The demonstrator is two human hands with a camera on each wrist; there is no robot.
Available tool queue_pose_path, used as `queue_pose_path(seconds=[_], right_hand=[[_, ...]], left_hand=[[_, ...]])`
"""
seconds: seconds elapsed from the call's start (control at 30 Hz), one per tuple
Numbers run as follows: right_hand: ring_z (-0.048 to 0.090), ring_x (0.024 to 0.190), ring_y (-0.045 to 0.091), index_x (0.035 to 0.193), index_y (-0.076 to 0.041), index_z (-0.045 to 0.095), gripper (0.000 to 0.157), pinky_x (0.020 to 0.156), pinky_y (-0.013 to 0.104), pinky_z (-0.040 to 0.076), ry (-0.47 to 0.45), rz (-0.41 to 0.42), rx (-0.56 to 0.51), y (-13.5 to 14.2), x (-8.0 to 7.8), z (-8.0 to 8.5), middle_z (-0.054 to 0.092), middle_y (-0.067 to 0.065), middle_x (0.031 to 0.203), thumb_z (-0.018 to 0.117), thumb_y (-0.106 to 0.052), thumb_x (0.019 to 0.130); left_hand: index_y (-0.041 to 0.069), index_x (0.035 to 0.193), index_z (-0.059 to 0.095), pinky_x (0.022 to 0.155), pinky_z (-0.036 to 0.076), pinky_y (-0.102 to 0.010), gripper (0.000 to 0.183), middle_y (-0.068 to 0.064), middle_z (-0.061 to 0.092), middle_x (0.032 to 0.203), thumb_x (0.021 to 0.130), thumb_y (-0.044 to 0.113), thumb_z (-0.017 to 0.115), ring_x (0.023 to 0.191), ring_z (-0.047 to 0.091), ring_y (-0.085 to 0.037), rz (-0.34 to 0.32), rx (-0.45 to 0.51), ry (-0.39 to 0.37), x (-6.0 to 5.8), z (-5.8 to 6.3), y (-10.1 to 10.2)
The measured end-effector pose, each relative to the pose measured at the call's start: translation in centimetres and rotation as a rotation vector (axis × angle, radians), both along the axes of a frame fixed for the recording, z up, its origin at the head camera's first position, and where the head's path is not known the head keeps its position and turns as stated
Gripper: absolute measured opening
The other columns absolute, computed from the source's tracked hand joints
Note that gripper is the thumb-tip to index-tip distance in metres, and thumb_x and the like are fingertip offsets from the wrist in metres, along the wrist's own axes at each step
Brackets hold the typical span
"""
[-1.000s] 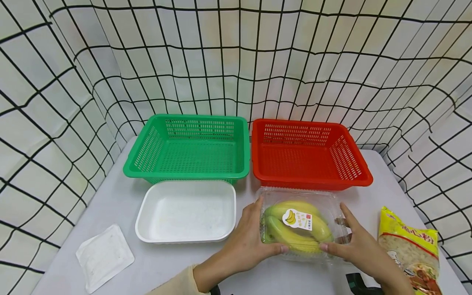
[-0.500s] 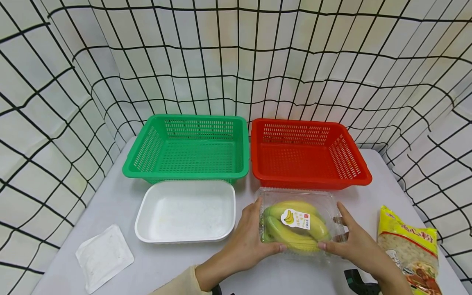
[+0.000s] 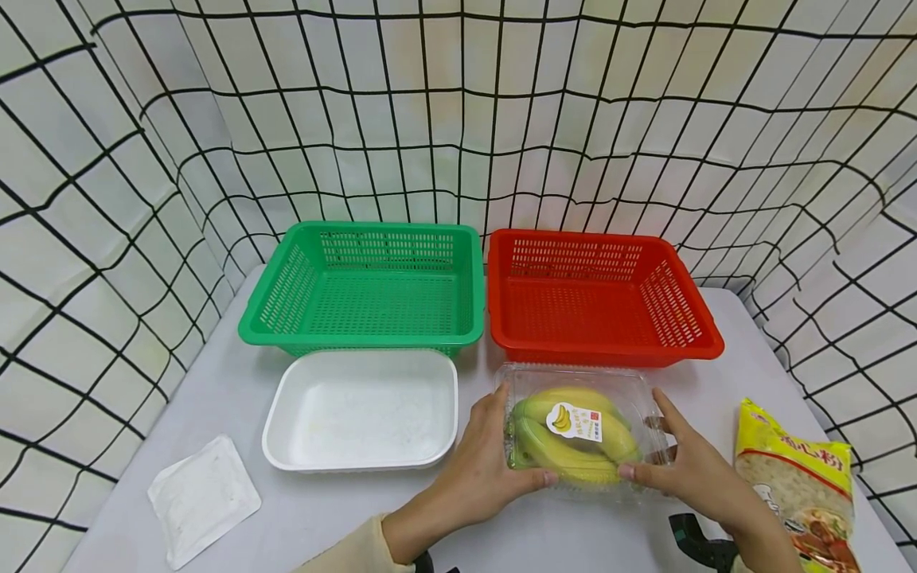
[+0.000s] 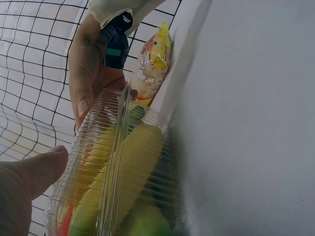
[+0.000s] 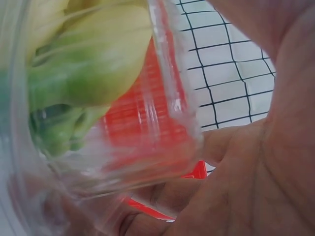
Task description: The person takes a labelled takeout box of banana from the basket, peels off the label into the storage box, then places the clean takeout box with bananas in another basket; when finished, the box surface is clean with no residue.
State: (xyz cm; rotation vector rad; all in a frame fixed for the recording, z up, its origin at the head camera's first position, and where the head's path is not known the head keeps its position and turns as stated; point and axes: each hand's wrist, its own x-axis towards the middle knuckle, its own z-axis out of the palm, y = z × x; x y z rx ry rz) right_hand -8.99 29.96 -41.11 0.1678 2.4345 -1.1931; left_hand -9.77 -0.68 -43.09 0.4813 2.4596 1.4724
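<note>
A clear plastic clamshell box (image 3: 623, 383) of yellow-green bananas (image 3: 562, 460) lies in front of the red basket, with a white banana label (image 3: 575, 422) on top. My left hand (image 3: 481, 471) grips its left side, thumb along the front edge. On the opposite side my right hand (image 3: 691, 473) holds the box, thumb at the front corner and fingers around the end. In the left wrist view the ribbed side wall of the box (image 4: 115, 167) shows bananas behind it. Close up in the right wrist view, my right palm (image 5: 236, 172) and fingers wrap the end of the box.
At the back stand a green basket (image 3: 361, 348) and a red basket (image 3: 605, 356). A white tray (image 3: 361, 414) sits left of the box, with a flat white packet (image 3: 204, 501) beyond it. A yellow food bag (image 3: 795, 485) lies at right. Black wire mesh (image 3: 462, 119) encloses the table.
</note>
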Motion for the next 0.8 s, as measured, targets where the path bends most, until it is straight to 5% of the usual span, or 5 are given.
queue_pose_path(seconds=[0.8], right_hand=[[0.057, 0.112, 0.035, 0.168, -0.019, -0.007, 0.124, 0.081, 0.044, 0.061, 0.02, 0.02, -0.02, 0.57, -0.25, -0.6, 0.03, 0.034, 0.159, 0.084, -0.038, 0.088]], left_hand=[[0.005, 0.167, 0.008, 0.122, 0.027, -0.06, 0.125, -0.02, 0.02, 0.168, 0.081, 0.045, 0.089, 0.156, 0.022, -0.035, 0.0, -0.004, -0.007, -0.05, -0.13, -0.03]])
